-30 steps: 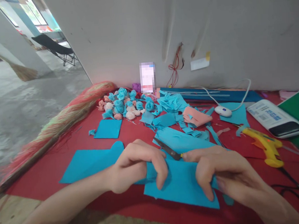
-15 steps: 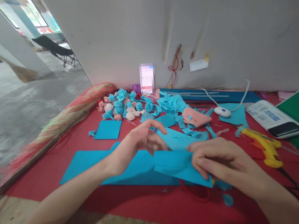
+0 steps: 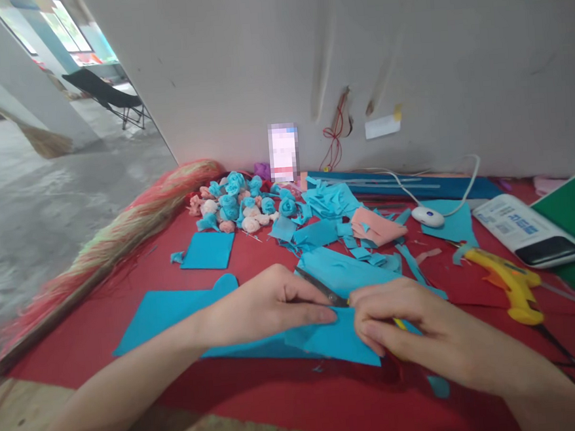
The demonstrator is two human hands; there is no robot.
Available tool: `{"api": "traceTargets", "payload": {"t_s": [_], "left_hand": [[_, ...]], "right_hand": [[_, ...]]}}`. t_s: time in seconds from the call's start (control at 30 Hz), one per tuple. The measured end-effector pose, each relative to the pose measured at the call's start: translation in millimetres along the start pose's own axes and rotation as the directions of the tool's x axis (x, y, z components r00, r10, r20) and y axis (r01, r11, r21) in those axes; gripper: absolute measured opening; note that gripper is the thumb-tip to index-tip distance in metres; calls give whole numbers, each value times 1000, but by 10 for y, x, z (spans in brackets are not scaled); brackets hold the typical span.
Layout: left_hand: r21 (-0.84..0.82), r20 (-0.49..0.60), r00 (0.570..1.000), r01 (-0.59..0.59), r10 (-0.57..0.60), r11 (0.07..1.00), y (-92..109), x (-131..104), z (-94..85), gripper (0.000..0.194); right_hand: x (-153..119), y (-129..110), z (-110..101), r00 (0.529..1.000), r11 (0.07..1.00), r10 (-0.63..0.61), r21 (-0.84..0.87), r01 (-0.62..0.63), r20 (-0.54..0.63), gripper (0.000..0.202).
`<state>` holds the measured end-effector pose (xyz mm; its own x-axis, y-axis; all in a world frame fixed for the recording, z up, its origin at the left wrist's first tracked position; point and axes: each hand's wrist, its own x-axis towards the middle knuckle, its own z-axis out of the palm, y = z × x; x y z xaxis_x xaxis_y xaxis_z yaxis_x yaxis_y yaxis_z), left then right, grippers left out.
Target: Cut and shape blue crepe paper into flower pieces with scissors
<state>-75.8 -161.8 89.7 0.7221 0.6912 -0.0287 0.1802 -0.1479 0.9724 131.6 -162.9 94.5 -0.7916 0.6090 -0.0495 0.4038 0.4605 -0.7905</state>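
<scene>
My left hand (image 3: 283, 301) pinches the top edge of a blue crepe paper piece (image 3: 348, 337) between thumb and fingers. My right hand (image 3: 407, 315) is closed around a pair of scissors (image 3: 319, 287); their dark blades point up and left behind my left fingers, and a bit of yellow handle shows below the right hand. The right fingers also lie against the paper's right edge; whether they grip it I cannot tell. Beneath both hands a long blue sheet (image 3: 167, 319) lies flat on the red table cover (image 3: 261, 401). More blue crepe paper (image 3: 355, 266) lies just behind the hands.
Blue, pink and white paper roses (image 3: 237, 202) are heaped at the back, near a lit phone (image 3: 283, 151). A yellow glue gun (image 3: 511, 282), a white device (image 3: 529, 228) and paper scraps (image 3: 369, 256) lie to the right. A bundle of coloured straw (image 3: 120, 220) edges the left side.
My left hand has come down from above and now pinches the paper. The scissor blades have come into sight beside the right hand, and the paper piece has shifted slightly left and down.
</scene>
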Motion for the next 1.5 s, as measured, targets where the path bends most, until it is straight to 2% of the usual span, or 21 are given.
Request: {"api": "traceTargets", "payload": {"t_s": [0.13, 0.2, 0.33, 0.47, 0.53, 0.6, 0.73, 0.9, 1.03, 1.17, 1.37, 1.5], "left_hand": [[-36, -86, 992, 89, -92, 995, -22, -7, 8, 28], [-32, -110, 988, 108, -111, 994, -33, -3, 20, 24], [22, -85, 993, 84, -82, 996, -28, 14, 66, 22], [109, -121, 990, 88, -74, 990, -34, 18, 119, 16], [101, -160, 984, 94, -78, 990, -54, 15, 132, 13], [24, -202, 975, 96, -89, 995, -75, 10, 133, 15], [-88, -217, 974, 51, -69, 995, -87, 7, 127, 15], [55, -148, 987, -47, 55, 997, -104, 33, 123, 10], [3, -155, 982, -112, 111, 994, -153, 65, 110, 14], [83, -163, 981, -88, 100, 993, -127, 53, 92, 17], [106, -86, 996, 44, -35, 993, -2, -7, 21, 20], [186, -84, 996, 18, -2, 982, 29, -33, -47, 21]], "right_hand": [[-41, 21, -118, 993, 1000, 17, 13, -16, -119, 31], [-27, 25, -123, 990, 1000, -3, 24, 7, -138, 29], [21, 11, -23, 1000, 1000, -12, 24, 12, -12, 27], [42, 19, 42, 1000, 1000, 0, -17, 1, 24, 28], [54, 33, 31, 1000, 1000, -15, -5, 15, -19, 28], [77, 50, 11, 993, 999, -32, 33, 37, -117, 28], [144, 81, 22, 951, 990, -4, 132, 47, -310, 30], [204, 119, 118, 936, 983, -23, 162, 85, -352, 28], [238, 135, 199, 930, 975, -88, 160, 154, -356, 28], [216, 114, 218, 854, 977, -125, 85, 194, -505, 29], [142, 57, 101, 701, 988, -156, -97, 125, -696, 29], [151, 25, 108, 680, 978, -206, -180, 109, -704, 27]]}}
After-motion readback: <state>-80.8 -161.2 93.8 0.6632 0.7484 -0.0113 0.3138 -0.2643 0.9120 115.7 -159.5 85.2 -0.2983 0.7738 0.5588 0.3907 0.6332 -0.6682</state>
